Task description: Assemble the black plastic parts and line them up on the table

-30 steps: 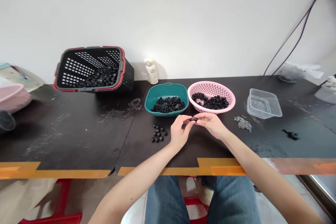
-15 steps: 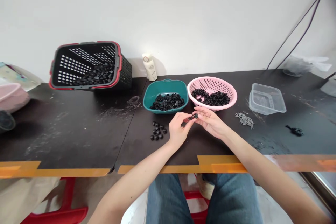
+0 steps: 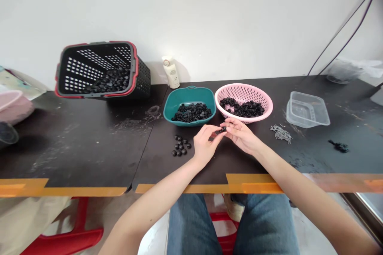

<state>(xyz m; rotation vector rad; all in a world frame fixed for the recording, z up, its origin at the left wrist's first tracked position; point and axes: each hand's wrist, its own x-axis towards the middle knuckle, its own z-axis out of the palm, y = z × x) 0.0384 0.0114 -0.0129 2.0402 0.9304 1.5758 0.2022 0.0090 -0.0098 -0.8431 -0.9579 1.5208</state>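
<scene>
A small black plastic part (image 3: 223, 129) is pinched between my two hands, above the table just in front of the pink basket. My left hand (image 3: 206, 142) closes its thumb and fingers on the part's left side. On its right side, my right hand (image 3: 240, 135) grips it with fingertips and thumb. The part's exact shape is mostly covered by fingers. Several round black caps (image 3: 180, 146) lie on the table left of my left hand. Behind my hands stand a teal tub (image 3: 168, 105) of small black pieces and a pink basket (image 3: 268, 104) of black ring-like pieces.
Grey pins (image 3: 280, 134) lie in a pile right of my right hand, near a clear plastic box (image 3: 323, 116). A black clump (image 3: 339, 146) sits farther right. A dark basket (image 3: 143, 79) holding black parts and a white bottle (image 3: 171, 74) stand along the wall.
Both hands stay together on the small black part, with only slight finger movement. The whole view has shifted a little, so the table's things appear slightly higher.
</scene>
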